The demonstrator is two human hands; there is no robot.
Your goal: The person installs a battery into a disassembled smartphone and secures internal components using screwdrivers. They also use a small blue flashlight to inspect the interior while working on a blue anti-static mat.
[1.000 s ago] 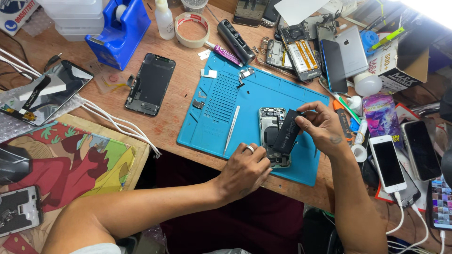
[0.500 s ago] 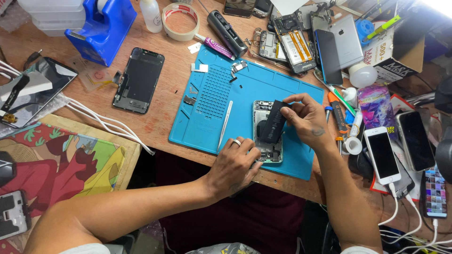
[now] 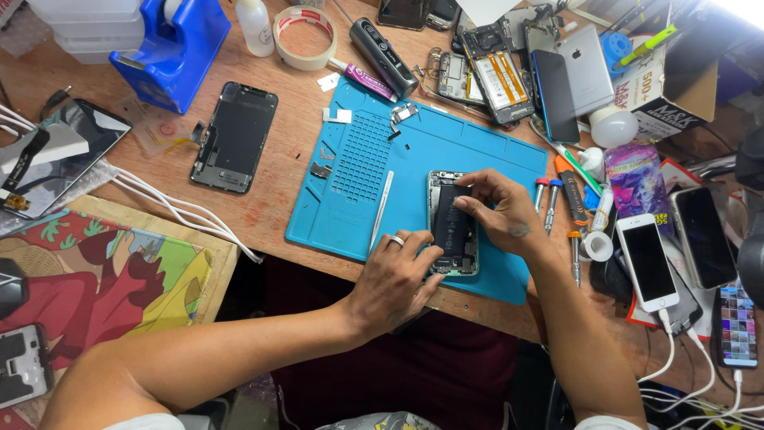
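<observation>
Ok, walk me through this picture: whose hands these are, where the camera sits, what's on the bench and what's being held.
There is no machine here, just a person's two bare hands, filmed from a camera worn on the head and looking down. On a wooden bench lies a blue work mat. On it sits an opened phone with its black battery showing. The left hand, wearing a ring, steadies the phone's lower end; the right hand presses fingertips on the battery. Tweezers lie beside it, a detached screen to the left.
</observation>
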